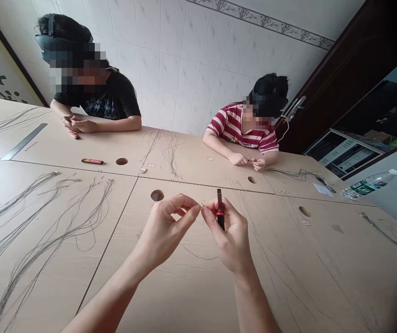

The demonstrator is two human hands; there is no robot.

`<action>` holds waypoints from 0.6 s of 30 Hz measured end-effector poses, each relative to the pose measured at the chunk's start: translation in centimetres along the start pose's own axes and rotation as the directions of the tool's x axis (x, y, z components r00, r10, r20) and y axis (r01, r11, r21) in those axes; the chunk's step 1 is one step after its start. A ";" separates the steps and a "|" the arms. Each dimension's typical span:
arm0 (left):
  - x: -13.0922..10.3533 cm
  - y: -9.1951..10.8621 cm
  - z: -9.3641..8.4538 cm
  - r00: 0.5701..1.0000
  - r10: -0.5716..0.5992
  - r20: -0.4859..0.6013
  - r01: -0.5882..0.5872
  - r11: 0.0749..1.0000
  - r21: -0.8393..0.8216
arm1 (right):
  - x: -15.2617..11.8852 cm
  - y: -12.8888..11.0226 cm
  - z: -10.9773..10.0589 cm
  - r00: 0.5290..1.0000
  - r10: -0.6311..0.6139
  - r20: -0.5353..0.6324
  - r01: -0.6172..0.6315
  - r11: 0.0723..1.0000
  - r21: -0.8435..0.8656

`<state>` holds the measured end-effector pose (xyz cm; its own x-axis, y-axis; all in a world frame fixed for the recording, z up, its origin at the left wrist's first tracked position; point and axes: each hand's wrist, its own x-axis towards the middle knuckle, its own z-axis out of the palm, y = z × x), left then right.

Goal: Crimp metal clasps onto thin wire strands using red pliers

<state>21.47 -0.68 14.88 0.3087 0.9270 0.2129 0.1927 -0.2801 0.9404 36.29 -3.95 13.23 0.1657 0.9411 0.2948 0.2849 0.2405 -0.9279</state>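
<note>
My left hand [172, 226] has thumb and forefinger pinched on the end of a thin dark cord [200, 257]. Close beside it, my right hand [229, 236] pinches the same small spot, where a tiny loop [203, 202] sticks up between the fingertips. A slim black-and-red tool [220, 210] with a dull metal-like end stands upright in my right hand, held against the palm; its exact kind is unclear. The cord hangs in a curve below both hands, over the pale wooden table [184, 296].
Bundles of dark cords [56, 236] lie at left, more cords [172, 152] farther back. A black-and-red stick [92, 161], metal ruler [25, 141], round cable holes [157, 195] and a water bottle [370, 185] are about. Two people [97, 97] sit opposite, hands on the table.
</note>
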 end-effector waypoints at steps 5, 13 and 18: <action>0.2 -0.1 0.0 1.000 -0.021 -0.006 0.021 1.000 -0.009 | -0.1 0.2 0.2 1.000 -0.015 0.004 0.015 0.997 -0.075; 0.5 -0.4 -0.4 0.998 -0.067 -0.003 0.067 0.997 -0.024 | 0.0 0.4 0.4 0.999 -0.023 0.029 0.026 0.991 -0.132; 0.7 -0.7 -1.5 0.997 -0.044 0.070 0.041 0.998 0.047 | 0.4 0.5 -1.1 0.999 -0.049 0.016 0.051 0.990 -0.133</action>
<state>20.19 0.53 14.78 0.3645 0.9188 0.1517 0.2489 -0.2531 0.9349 37.50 -3.69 13.16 0.1358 0.9318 0.3365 0.4164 0.2545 -0.8729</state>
